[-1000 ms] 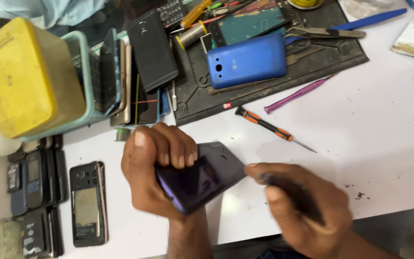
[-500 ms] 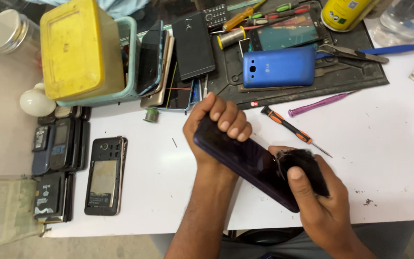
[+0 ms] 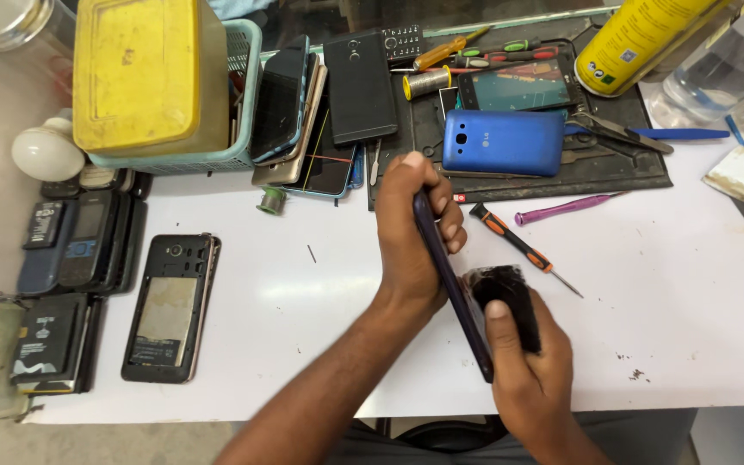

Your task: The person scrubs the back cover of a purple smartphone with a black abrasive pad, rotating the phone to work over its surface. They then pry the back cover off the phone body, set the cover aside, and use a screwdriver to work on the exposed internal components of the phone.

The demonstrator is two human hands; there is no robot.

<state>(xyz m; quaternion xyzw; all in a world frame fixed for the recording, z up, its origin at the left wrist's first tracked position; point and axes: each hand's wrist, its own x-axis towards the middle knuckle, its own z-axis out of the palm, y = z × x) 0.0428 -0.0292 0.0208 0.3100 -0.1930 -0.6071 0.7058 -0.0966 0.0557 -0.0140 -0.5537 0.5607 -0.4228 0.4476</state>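
Gripping a dark phone (image 3: pixel 451 284) that is turned on edge above the white table (image 3: pixel 665 344), the left hand (image 3: pixel 411 237) is seen with its fingers (image 3: pixel 451 226) curled over the far side of the slim body and its thumb along the near side, so the phone is clamped between them. The lower end of the phone is met by the right hand (image 3: pixel 531 362), whose fingers are closed around a black brush-like block (image 3: pixel 510 301) pressed just beside the phone's face. Both hands are held over the middle of the table, nearer its front edge. Just behind the right hand, an orange-and-black screwdriver (image 3: pixel 518 248) is laid flat, with a purple tool (image 3: pixel 566 207) beyond it. Along the back edge, a black work mat (image 3: pixel 647 172) is spread, and on it a blue phone (image 3: pixel 503 142) is placed face down. Towards the left end, an opened phone without its back cover (image 3: pixel 170 306) is laid flat, with a row of older dark handsets (image 3: pixel 79 241) at the left edge. In the back left corner, a teal basket (image 3: pixel 247 86) is filled by a yellow box (image 3: pixel 139 73), and several phones (image 3: pixel 312 112) are leaned against its side.
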